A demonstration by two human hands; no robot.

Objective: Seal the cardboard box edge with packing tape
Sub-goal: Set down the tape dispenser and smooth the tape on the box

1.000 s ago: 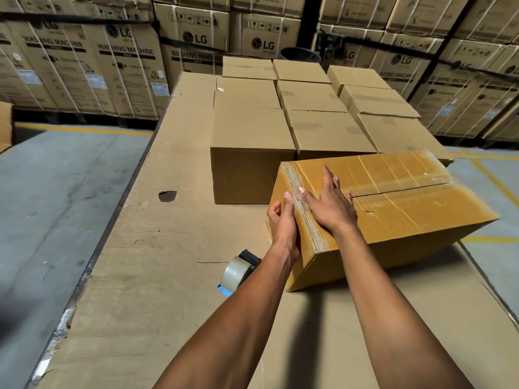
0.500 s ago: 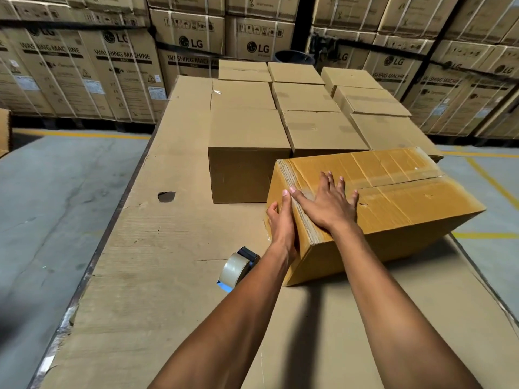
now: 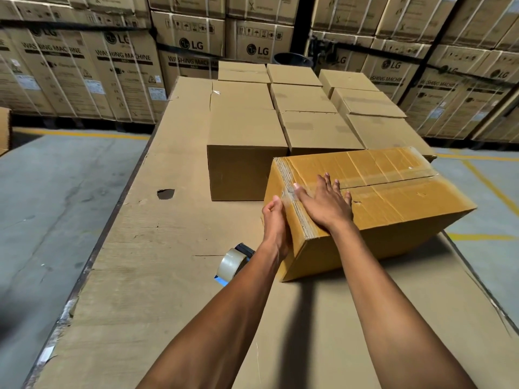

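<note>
A tan cardboard box lies on the cardboard-covered table, its top flaps covered with clear tape and a taped strip running along its near left edge. My right hand lies flat on the box top beside that edge, fingers spread. My left hand presses against the box's left end face, thumb up on the taped edge. A tape dispenser with a clear roll and a blue part rests on the table left of the box, partly behind my left forearm.
Several closed brown boxes stand in rows behind the taped box. Stacked LG washing machine cartons line the back. A hole marks the table covering at left. Concrete floor with yellow lines lies on both sides.
Both hands have slid a little along the taped edge, the right hand spreading flatter on the box top. The box and dispenser stay in place.
</note>
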